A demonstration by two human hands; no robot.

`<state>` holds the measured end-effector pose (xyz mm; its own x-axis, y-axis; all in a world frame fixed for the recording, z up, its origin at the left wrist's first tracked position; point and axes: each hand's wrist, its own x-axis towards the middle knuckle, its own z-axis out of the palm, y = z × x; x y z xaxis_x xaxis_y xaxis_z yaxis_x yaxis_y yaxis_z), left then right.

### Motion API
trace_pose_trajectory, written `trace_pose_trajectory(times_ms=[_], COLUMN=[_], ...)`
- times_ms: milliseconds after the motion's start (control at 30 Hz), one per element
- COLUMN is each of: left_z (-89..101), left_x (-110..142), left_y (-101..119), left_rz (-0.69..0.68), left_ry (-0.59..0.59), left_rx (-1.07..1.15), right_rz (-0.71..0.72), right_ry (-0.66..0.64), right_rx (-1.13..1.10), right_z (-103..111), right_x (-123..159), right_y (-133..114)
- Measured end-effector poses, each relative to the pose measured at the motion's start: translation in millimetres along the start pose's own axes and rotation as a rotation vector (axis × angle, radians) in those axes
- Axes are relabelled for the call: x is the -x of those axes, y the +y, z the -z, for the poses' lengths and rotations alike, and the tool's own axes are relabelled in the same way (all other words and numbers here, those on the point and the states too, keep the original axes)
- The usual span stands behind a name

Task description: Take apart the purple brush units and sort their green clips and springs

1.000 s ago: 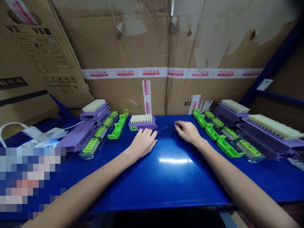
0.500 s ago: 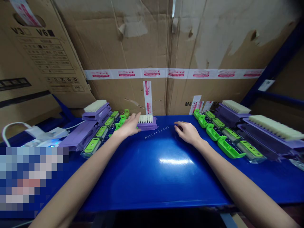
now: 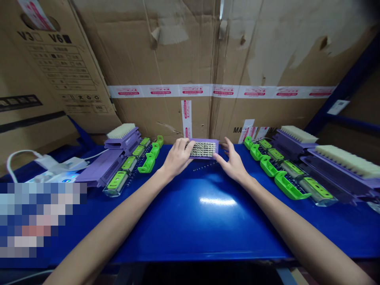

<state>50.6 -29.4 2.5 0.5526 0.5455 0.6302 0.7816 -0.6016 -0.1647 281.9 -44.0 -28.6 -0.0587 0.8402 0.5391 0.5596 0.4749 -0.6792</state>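
My left hand point(image 3: 178, 157) is closed around the left end of a purple brush block point(image 3: 204, 149), raised off the blue table with its pale bristle side tilted toward me. At the block's right end is my right hand point(image 3: 234, 161), fingers spread, its thumb at the lower right corner. I cannot tell how firmly that thumb presses. On the table beneath the block lies a row of small screws point(image 3: 203, 167), partly hidden by it.
Green curved pieces point(image 3: 147, 163), clear-sided green-topped parts point(image 3: 116, 181) and purple housings point(image 3: 99, 166) line the left side. Similar green pieces point(image 3: 289, 185) and bristle-topped purple blocks point(image 3: 350, 160) stand right. A white power strip point(image 3: 56, 172) with cables lies far left. Cardboard point(image 3: 166, 67) walls the back.
My left hand has lifted the brush block from the table's back, carried it right and tipped its bristles toward me. My right hand has opened and come to the block's right end.
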Motion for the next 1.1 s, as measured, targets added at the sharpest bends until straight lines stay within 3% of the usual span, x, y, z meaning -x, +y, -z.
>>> trace_pose_trajectory(times_ms=[133,367,567,767,967,1100], left_z=[0.1,-13.0,-13.3,-10.1,-0.9,6.6], left_x=[2.2,6.2,3.8,3.4,-8.6,-16.5], left_y=[4.9,2.6,-2.7,0.2,-1.6,0.5], left_rz=[-0.053,-0.089,-0.099,-0.1,-0.012,0.099], left_ry=[0.087,0.146,0.073,0.11,0.032,0.049], left_rx=[0.016,0.1,0.244,0.229,0.489,0.6], right_rz=[-0.11,-0.282,-0.348,-0.327,-0.414,-0.502], right_ry=[-0.03,0.061,0.073,0.061,0.088,0.009], right_rx=[-0.312,-0.591,-0.611,-0.674,-0.846,-0.923], right_z=[-1.2,-3.8,-3.7,-4.5,2.9,11.2], right_x=[-2.9,-5.9,-6.6,-8.0,-14.3,-18.0], right_y=[-8.2,-9.5,-12.4,-18.3,-19.1,-20.4])
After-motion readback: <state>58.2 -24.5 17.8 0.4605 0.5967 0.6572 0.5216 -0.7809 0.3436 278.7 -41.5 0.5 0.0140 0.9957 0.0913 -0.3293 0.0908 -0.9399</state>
